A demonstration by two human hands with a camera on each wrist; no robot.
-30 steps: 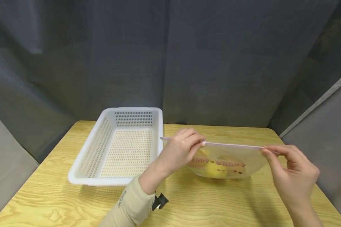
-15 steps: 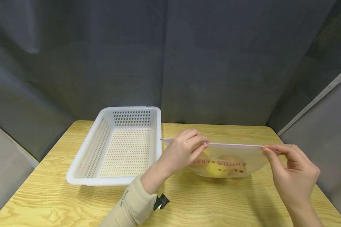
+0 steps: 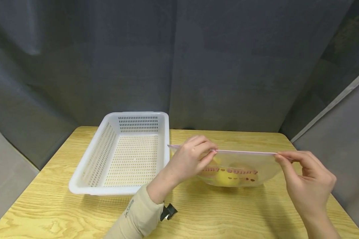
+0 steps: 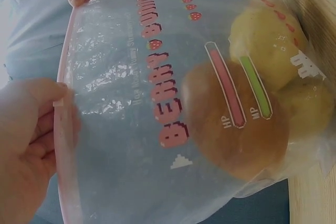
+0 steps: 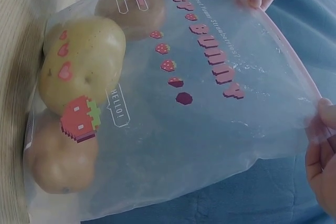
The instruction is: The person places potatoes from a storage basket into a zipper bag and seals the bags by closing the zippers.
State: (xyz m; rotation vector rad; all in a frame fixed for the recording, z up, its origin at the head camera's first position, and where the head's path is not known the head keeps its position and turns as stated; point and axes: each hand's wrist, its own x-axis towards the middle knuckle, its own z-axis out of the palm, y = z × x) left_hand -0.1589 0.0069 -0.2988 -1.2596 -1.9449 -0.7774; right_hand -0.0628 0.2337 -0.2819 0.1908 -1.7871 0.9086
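Observation:
A translucent zip bag with pink "Berry Bunny" print stands between my hands, its pink zip strip stretched level along the top. My left hand pinches that strip left of its middle, thumb and fingers on either side of it. At the bag's right top corner my right hand pinches the strip's end between thumb and index finger. Through the film show several round fruits or vegetables at the bottom: a yellow one with a dimple, a brown one, and a tan one.
A white perforated plastic basket stands left of the bag, its near right corner partly behind my left arm. Both rest on a wooden table. Dark curtains hang behind the table.
My left fingertips have shifted very slightly right along the zip strip. The right hand keeps its pinch on the corner, and the bag stays in place.

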